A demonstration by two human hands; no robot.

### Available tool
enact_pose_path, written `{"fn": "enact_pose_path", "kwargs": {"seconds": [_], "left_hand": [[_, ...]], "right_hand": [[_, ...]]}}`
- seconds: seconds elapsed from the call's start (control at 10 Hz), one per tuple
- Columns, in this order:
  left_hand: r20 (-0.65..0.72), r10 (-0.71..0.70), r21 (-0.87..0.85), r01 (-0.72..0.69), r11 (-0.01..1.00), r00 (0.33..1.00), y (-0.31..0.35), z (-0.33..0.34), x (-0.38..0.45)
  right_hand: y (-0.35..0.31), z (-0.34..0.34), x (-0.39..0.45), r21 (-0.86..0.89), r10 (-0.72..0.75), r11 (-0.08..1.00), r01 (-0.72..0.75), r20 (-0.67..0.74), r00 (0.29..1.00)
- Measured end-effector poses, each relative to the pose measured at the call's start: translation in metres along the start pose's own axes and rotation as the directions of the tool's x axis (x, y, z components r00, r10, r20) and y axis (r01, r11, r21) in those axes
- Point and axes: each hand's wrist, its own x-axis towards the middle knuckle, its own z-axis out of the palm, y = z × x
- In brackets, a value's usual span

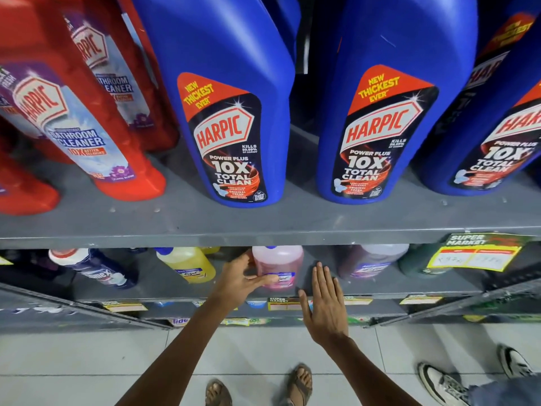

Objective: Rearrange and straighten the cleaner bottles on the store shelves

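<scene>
A pink cleaner bottle point(278, 263) stands on the lower shelf point(380, 290), under the upper shelf's edge. My left hand point(244, 278) lies against its left side, fingers spread across its label; whether it grips I cannot tell. My right hand point(323, 300) hovers flat and open just right of the bottle, holding nothing. A yellow bottle point(188, 263) and a dark blue bottle with a white cap point(96, 266) stand further left. A purple bottle point(371, 262) stands to the right. Big blue Harpic bottles point(231, 112) point(383, 112) fill the upper shelf.
Red Harpic bathroom cleaner bottles point(79, 121) stand at upper left. The grey upper shelf point(263, 224) overhangs the lower one. A yellow price tag point(474, 254) hangs at right. Another person's sneakers point(448, 382) are on the tiled floor at lower right, my sandalled feet below.
</scene>
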Motion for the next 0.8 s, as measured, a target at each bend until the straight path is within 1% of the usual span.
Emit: {"fn": "enact_pose_path", "kwargs": {"seconds": [0.2, 0.3, 0.5, 0.6, 0.7, 0.8], "left_hand": [[0.005, -0.005, 0.000, 0.005, 1.000, 1.000, -0.005, 0.002, 0.000], [0.002, -0.015, 0.002, 0.015, 1.000, 1.000, -0.006, 0.002, 0.000], [-0.010, -0.016, 0.008, 0.016, 1.000, 1.000, -0.006, 0.005, -0.005], [0.019, -0.030, 0.001, 0.030, 1.000, 0.999, -0.009, 0.004, -0.009], [-0.015, -0.009, 0.050, 0.010, 0.999, 1.000, -0.010, 0.008, -0.022], [-0.123, 0.030, -0.022, -0.033, 0.999, 0.992, -0.012, 0.013, -0.050]], "right_hand": [[0.000, -0.002, -0.001, -0.022, -0.001, 1.000, 0.001, 0.005, 1.000], [-0.002, -0.005, 0.000, 0.000, -0.003, 1.000, 0.003, 0.009, 1.000], [0.005, -0.005, 0.001, 0.020, -0.027, 0.999, 0.026, 0.065, 0.998], [0.008, -0.011, 0.004, 0.094, -0.041, 0.995, 0.031, 0.109, 0.993], [0.005, -0.022, -0.002, 0.206, -0.024, 0.979, 0.000, 0.115, 0.993], [-0.019, -0.052, -0.026, 0.408, 0.031, 0.913, -0.008, -0.048, 0.998]]}}
